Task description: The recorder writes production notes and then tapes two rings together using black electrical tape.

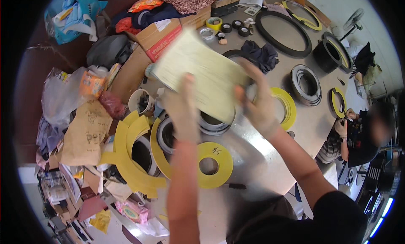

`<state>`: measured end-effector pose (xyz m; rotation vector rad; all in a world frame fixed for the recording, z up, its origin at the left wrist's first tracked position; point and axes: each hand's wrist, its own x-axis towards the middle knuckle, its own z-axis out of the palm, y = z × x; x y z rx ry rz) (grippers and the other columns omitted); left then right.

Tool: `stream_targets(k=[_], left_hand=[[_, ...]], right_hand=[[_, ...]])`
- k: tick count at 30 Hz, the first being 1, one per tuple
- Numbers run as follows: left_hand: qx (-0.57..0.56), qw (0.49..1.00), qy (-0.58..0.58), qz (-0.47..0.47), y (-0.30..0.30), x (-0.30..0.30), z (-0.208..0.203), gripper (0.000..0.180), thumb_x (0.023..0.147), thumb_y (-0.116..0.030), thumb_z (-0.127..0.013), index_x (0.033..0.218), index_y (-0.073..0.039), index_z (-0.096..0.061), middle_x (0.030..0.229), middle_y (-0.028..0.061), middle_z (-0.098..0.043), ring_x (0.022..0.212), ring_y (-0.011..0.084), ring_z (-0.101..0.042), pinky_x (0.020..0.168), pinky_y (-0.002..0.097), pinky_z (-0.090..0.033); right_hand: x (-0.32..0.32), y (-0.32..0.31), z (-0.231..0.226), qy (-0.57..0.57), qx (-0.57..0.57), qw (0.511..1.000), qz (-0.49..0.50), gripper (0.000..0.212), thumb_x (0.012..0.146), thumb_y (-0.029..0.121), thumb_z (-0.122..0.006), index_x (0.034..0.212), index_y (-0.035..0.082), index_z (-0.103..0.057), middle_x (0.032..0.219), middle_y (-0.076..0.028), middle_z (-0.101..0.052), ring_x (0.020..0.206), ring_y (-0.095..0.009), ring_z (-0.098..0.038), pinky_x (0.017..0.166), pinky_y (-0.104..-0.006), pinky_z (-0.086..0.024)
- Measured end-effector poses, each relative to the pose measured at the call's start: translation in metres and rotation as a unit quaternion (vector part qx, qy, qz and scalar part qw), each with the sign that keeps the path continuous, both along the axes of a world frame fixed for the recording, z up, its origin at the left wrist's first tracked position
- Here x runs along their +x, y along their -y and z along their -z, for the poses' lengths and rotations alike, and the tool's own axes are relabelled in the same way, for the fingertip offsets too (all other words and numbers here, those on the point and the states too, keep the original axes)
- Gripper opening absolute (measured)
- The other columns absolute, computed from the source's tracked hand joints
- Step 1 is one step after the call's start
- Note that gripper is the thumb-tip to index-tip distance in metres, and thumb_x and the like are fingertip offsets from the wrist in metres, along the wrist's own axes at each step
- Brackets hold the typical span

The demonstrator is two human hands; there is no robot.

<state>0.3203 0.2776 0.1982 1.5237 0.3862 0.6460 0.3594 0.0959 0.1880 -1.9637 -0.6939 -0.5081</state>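
On your table (257,145) lie 1 large black ring (295,53), 1 crumpled dark cloth (263,58), several black tape rolls (244,31) and, nearer you, 1 flat yellow ring (223,166).

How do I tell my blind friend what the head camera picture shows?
A person's left hand and right hand hold a pale yellow sheet over a cluttered table. Around lie yellow rings and a black ring; another person is at right.

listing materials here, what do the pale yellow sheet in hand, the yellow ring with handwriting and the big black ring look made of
Pale yellow sheet: perhaps paper or thin card, matte; it looks flat, but blur leaves this open.
Yellow ring with handwriting: card or plastic sheet, smooth; flat, evenly coloured face.
Big black ring: possibly rubber or foam; dull, dark surface without bright metallic glints.
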Motion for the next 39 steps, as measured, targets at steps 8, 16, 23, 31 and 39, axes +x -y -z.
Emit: stream_targets(k=[8,16,23,31,39], left_hand=[[0.077,0.989,-0.047,-0.117,-0.086,-0.033,0.022,0.047,0.1,-0.022,-0.058,0.136,0.007,-0.051,0.132,0.0163,-0.057,0.12,0.0238,-0.056,0.11,0.036,-0.038],[0.185,0.962,-0.157,-0.12,0.035,-0.213,0.002,0.034,0.099,-0.018,-0.06,0.122,0.007,-0.061,0.126,0.0174,-0.059,0.113,0.0274,-0.057,0.098,0.0405,-0.047],[0.069,0.966,-0.236,-0.087,0.053,-0.274,0.004,0.031,0.1,-0.02,-0.056,0.118,0.005,-0.059,0.118,0.0135,-0.062,0.11,0.0242,-0.058,0.1,0.0374,-0.044],[0.099,0.916,-0.331,0.205,0.122,-0.334,0.06,0.033,0.093,-0.012,-0.06,0.124,-0.002,-0.061,0.124,0.0157,-0.06,0.114,0.0276,-0.059,0.099,0.0377,-0.047],[0.501,0.747,-0.374,0.226,0.201,-0.322,0.17,0.052,0.083,-0.007,-0.059,0.134,-0.013,-0.054,0.14,0.0098,-0.052,0.108,0.0323,-0.061,0.092,0.0436,-0.05]], right_hand=[[0.087,-0.166,0.091,-0.135,-0.139,0.981,-0.004,0.041,0.086,0.011,-0.056,0.127,0.007,-0.057,0.105,-0.023,-0.068,0.103,-0.043,-0.064,0.096,-0.0491,-0.047],[0.109,-0.268,0.076,-0.073,-0.383,0.92,-0.033,0.034,0.087,0.02,-0.064,0.117,0.002,-0.063,0.106,-0.014,-0.072,0.098,-0.034,-0.069,0.078,-0.0507,-0.053],[-0.078,-0.097,0.056,0.056,0.025,0.958,-0.282,0.029,0.097,0.029,-0.061,0.12,0.014,-0.067,0.099,-0.006,-0.069,0.083,-0.025,-0.066,0.073,-0.0417,-0.054],[-0.29,0.226,0.093,-0.434,-0.301,0.839,-0.129,0.027,0.098,0.029,-0.053,0.114,0.01,-0.064,0.103,-0.017,-0.07,0.095,-0.038,-0.068,0.086,-0.0478,-0.053],[-0.293,0.259,0.143,-0.17,-0.374,0.883,-0.228,0.024,0.094,0.026,-0.059,0.111,0.01,-0.063,0.102,-0.01,-0.07,0.092,-0.033,-0.067,0.082,-0.0461,-0.052]])
